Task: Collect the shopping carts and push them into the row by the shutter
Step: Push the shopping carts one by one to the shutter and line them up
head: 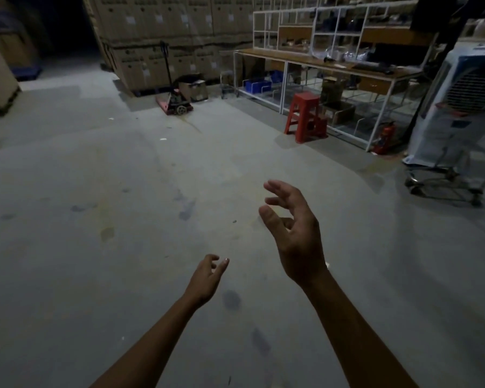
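Both are free and grasping nothing: left hand (pixel 205 278) and right hand (pixel 294 233) hover loosely curled over the floor. What looks like a shopping cart (pixel 228 85) stands untouched, well off, by the workbench's (pixel 291 57) left end. No shutter or row shows, so the collecting seems still ahead.

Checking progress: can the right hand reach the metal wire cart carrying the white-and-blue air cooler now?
Probably not yet: the open right hand hangs over bare floor, well short of the metal wire cart; nothing stands between them.
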Available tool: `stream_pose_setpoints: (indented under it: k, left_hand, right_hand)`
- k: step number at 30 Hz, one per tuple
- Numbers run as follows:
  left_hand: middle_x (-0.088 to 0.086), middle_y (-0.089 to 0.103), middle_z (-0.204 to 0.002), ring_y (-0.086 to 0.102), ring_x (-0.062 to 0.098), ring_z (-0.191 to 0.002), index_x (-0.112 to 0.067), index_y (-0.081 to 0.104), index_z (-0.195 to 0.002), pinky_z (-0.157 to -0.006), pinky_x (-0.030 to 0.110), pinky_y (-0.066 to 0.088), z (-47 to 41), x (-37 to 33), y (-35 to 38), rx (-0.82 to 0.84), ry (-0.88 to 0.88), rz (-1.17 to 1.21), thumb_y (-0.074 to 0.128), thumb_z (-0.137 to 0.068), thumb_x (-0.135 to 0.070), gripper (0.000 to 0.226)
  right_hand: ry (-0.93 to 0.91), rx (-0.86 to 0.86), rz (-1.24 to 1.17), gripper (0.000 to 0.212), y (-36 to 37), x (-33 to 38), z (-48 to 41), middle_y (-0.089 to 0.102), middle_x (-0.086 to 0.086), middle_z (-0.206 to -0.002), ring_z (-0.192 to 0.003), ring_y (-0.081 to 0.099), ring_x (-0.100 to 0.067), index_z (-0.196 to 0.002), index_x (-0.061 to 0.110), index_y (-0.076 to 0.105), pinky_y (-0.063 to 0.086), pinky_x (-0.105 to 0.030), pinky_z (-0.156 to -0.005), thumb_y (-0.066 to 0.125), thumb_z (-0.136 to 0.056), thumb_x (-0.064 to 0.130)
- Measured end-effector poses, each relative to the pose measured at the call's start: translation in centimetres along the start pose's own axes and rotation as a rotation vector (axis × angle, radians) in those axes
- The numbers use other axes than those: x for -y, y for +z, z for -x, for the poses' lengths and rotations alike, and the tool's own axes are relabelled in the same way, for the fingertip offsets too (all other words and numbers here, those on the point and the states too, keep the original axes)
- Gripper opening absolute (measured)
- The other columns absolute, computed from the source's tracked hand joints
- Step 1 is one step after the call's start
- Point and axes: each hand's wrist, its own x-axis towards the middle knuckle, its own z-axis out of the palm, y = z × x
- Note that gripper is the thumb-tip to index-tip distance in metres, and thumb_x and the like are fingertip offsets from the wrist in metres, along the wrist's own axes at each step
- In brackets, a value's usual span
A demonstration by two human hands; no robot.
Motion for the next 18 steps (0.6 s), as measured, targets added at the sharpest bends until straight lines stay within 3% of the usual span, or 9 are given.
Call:
stream_pose_setpoints:
  k: [4,7,10,12,15,18]
  left_hand:
    - [0.011,0.059,-0.129,0.059,0.02,-0.107,-0.018,0.052,-0.131,-0.085,0.033,0.046,-9.8,-4.4,-0.3,-0.036,-0.009,0.02,0.04,-0.083,-0.085,0.084]
    - [0.009,0.059,-0.129,0.058,0.012,-0.103,-0.019,0.052,-0.131,-0.078,0.018,0.044,-15.7,-9.4,-1.8,-0.118,0.081,0.092,0.045,-0.089,-0.073,0.069]
    - [0.003,0.059,-0.129,0.056,-0.009,-0.101,-0.025,0.05,-0.13,-0.078,0.006,0.041,-20.7,-14.5,-4.5,-0.228,0.226,0.158,0.046,-0.088,-0.067,0.059]
    - [0.001,0.059,-0.126,0.054,-0.015,-0.103,-0.027,0.049,-0.129,-0.078,0.003,0.042,-24.3,-17.6,-6.5,-0.298,0.338,0.214,0.044,-0.085,-0.069,0.062]
    - [0.002,0.06,-0.126,0.057,-0.008,-0.108,-0.025,0.048,-0.13,-0.082,0.007,0.044,-30.0,-20.7,-9.6,-0.399,0.487,0.285,0.046,-0.086,-0.072,0.064]
    - [0.004,0.059,-0.128,0.06,0.011,-0.114,-0.026,0.048,-0.131,-0.087,0.024,0.052,-36.5,-22.3,-12.5,-0.487,0.618,0.325,0.042,-0.088,-0.078,0.067]
  right_hand:
    - [0.082,0.039,-0.003,0.058,-1.0,-6.2,-10.4,0.054,0.02,-0.135,-0.117,0.055,0.003,-0.135,0.036,0.048,0.049,-0.009,-0.079,0.053,-0.084,0.063]
    - [0.185,0.063,0.013,0.054,-0.8,-11.9,-17.0,0.056,0.016,-0.133,-0.114,0.056,0.002,-0.135,0.034,0.049,0.049,-0.01,-0.077,0.057,-0.086,0.056]
    - [0.278,0.07,0.054,0.048,0.4,-18.3,-22.1,0.06,0.011,-0.128,-0.109,0.058,0.0,-0.133,0.03,0.053,0.054,-0.03,-0.089,0.063,-0.09,0.049]
    - [0.357,0.086,0.073,0.043,1.6,-23.1,-25.4,0.06,0.008,-0.127,-0.106,0.06,-0.002,-0.132,0.029,0.054,0.056,-0.045,-0.093,0.066,-0.093,0.044]
    - [0.475,0.122,0.094,0.035,3.8,-29.9,-30.0,0.06,0.002,-0.129,-0.104,0.06,-0.007,-0.126,0.033,0.053,0.054,-0.051,-0.095,0.067,-0.094,0.039]
    - [0.556,0.164,0.151,0.036,6.5,-36.4,-35.0,0.059,-0.003,-0.134,-0.109,0.059,-0.017,-0.126,0.031,0.053,0.054,-0.052,-0.096,0.067,-0.094,0.04]
